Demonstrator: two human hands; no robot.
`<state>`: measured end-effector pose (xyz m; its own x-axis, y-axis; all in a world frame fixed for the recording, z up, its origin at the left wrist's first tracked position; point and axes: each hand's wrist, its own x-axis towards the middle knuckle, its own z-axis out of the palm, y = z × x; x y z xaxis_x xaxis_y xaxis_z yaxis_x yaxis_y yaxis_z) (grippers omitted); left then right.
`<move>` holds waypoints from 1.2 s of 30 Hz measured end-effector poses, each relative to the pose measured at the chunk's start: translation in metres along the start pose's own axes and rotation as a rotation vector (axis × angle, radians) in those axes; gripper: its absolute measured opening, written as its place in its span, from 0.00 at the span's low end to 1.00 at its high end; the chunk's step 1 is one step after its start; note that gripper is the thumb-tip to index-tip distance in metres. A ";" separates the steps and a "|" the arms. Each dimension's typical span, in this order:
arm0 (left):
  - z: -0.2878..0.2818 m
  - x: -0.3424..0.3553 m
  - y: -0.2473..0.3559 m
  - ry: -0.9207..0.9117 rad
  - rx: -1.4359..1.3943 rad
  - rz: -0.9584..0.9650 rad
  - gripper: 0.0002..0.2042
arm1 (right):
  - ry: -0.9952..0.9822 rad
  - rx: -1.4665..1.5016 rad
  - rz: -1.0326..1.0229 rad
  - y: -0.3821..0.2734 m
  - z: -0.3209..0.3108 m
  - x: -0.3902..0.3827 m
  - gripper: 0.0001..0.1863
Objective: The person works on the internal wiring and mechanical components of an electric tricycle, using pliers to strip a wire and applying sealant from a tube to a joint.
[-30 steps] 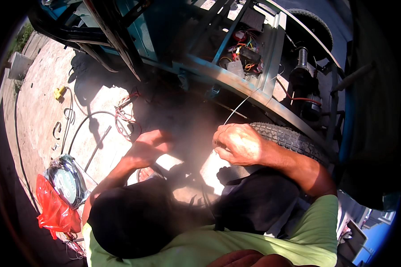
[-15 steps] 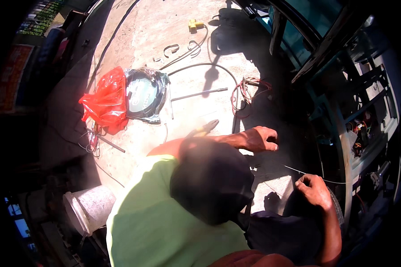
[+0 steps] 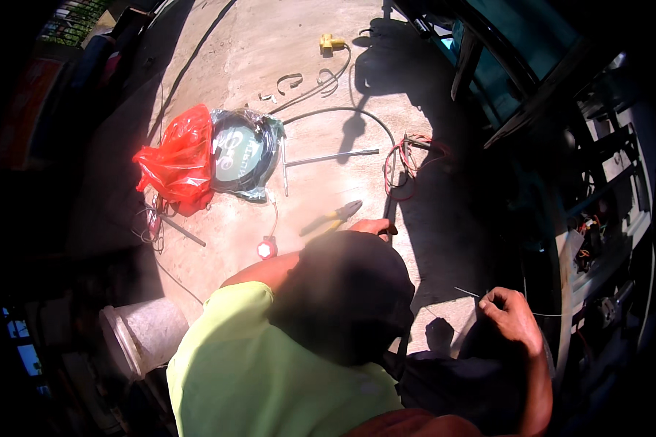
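My right hand [image 3: 499, 313] is closed in a pinch on a thin pale wire [image 3: 468, 291], low on the right beside the dark side of a teal vehicle frame [image 3: 561, 258]. Partly hidden behind my dark-clad knee [image 3: 339, 298], my left hand [image 3: 375, 227] has its fingers curled near a dark cable [image 3: 389, 205]; what they hold, if anything, I cannot make out. Yellow-handled pliers [image 3: 346, 213] lie just above and left of that hand. Below the pliers is a small red-and-white round object [image 3: 267, 250]. A bundle of red and black leads [image 3: 408, 164] lies farther up the concrete.
On the left, a red plastic bag [image 3: 171, 164] sits against a wrapped coil [image 3: 237, 149]. A T-handled wrench [image 3: 332, 155], yellow connector [image 3: 332, 44] and bent strips [image 3: 291, 80] lie on the floor. A white bucket [image 3: 146, 335] rests at lower left; dark vehicle parts [image 3: 503, 65] overhang upper right.
My view has swung left from the vehicle to the floor items. My left hand has moved down and left toward the pliers, partly behind my knee. My right hand still pinches the wire.
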<state>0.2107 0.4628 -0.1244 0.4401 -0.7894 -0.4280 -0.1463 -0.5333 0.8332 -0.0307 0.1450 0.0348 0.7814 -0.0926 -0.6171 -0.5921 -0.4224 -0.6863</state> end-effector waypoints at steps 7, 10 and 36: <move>-0.006 0.003 0.020 -0.073 0.156 0.197 0.15 | 0.075 -0.014 0.028 -0.010 -0.007 -0.004 0.18; -0.005 0.012 0.047 -0.161 0.137 0.068 0.16 | 0.098 0.004 0.058 -0.010 -0.011 -0.014 0.18; -0.079 -0.126 -0.080 0.307 0.682 -0.264 0.11 | 0.172 0.198 0.105 0.007 -0.002 -0.024 0.11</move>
<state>0.2370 0.6290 -0.1092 0.7459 -0.5448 -0.3831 -0.4699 -0.8381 0.2770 -0.0534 0.1427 0.0450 0.7259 -0.2852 -0.6259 -0.6851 -0.2196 -0.6945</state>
